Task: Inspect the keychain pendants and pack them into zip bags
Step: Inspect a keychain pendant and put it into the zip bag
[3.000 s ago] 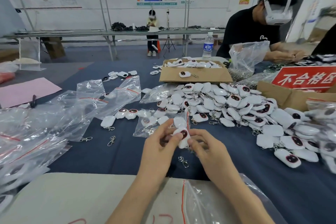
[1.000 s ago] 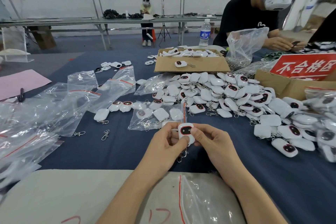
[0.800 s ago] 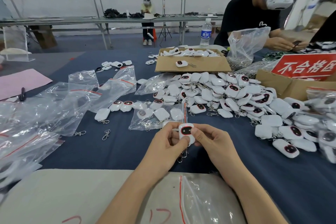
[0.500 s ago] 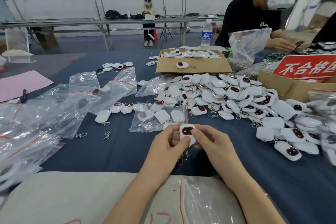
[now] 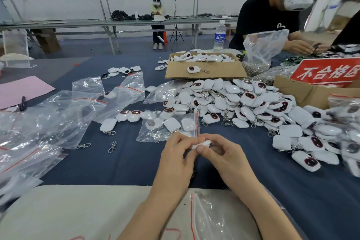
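Both hands hold one white keychain pendant [image 5: 202,144] over the blue table, and only its white edge shows. My left hand [image 5: 176,154] pinches it from the left; my right hand [image 5: 220,152] pinches it from the right, thumb in front. Its clasp is hidden under my hands. Just beyond lies a clear zip bag [image 5: 167,125] with a red seal, holding several pendants. A big pile of white pendants [image 5: 243,103] with dark red faces spreads to the right.
Empty zip bags [image 5: 58,115] cover the left side, and another zip bag [image 5: 214,218] lies near the front edge. Loose metal clasps [image 5: 112,146] lie on the cloth. A cardboard box [image 5: 204,67] of pendants and a red-signed box [image 5: 319,87] stand behind. A person works at the far right.
The pendant has been turned: its dark red face showed upward a moment ago, and now only the white edge shows between my fingers. My hands stay in the same place.
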Demonstrator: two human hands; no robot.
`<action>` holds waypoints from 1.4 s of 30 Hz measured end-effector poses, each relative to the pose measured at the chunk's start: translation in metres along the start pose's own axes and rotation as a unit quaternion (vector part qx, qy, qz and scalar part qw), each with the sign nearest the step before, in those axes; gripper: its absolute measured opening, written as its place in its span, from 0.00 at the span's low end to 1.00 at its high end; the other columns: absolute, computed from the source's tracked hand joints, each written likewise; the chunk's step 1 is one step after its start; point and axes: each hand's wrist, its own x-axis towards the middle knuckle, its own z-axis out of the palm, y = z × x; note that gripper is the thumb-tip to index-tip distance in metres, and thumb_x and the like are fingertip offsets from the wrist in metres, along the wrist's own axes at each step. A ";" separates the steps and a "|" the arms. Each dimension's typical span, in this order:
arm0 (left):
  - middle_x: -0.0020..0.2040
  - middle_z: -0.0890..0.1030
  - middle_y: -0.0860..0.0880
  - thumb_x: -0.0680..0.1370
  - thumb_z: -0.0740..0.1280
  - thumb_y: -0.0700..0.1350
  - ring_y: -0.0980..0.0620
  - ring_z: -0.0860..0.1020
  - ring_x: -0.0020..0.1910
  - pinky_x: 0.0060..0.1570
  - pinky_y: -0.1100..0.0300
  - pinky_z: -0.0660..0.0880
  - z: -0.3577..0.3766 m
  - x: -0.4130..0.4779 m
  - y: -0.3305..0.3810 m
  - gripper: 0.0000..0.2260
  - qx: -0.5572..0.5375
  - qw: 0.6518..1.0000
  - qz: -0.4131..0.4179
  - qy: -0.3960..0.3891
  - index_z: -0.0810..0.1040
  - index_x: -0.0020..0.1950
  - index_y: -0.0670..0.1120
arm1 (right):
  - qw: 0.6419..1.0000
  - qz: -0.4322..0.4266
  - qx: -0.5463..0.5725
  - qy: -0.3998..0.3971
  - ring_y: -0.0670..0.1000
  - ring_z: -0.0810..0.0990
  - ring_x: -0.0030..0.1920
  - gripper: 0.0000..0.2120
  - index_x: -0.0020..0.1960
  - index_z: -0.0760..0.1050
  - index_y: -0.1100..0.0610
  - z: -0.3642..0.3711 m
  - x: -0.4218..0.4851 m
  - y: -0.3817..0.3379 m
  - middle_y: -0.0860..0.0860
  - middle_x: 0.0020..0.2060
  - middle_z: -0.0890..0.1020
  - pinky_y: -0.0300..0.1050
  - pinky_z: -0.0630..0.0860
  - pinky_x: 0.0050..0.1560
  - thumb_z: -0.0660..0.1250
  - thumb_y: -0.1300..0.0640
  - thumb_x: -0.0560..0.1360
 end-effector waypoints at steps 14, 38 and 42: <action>0.46 0.80 0.61 0.77 0.70 0.50 0.57 0.79 0.51 0.48 0.72 0.70 0.001 -0.001 0.004 0.10 -0.014 0.998 0.038 0.047 0.78 0.48 0.68 | 0.998 -0.017 0.066 -0.017 0.55 0.86 0.54 0.10 0.53 0.80 0.62 -0.002 -0.002 -0.002 0.56 0.49 0.87 0.47 0.81 0.58 0.67 0.56 0.77; 0.37 0.83 0.52 0.81 0.67 0.37 0.60 0.78 0.34 0.39 0.70 0.75 -0.008 0.002 0.011 0.07 -0.190 0.974 -0.125 -0.006 0.81 0.52 0.47 | 0.996 0.000 0.069 -0.048 0.50 0.80 0.65 0.15 0.65 0.81 0.46 -0.004 0.001 0.005 0.48 0.63 0.83 0.44 0.75 0.66 0.64 0.60 0.83; 0.35 0.82 0.55 0.81 0.66 0.36 0.60 0.77 0.32 0.37 0.70 0.74 -0.009 0.002 0.010 0.06 -0.196 0.974 -0.114 0.004 0.80 0.50 0.44 | 0.994 0.011 0.108 -0.029 0.52 0.81 0.64 0.15 0.67 0.79 0.54 -0.001 0.002 0.006 0.52 0.60 0.85 0.46 0.76 0.66 0.64 0.58 0.82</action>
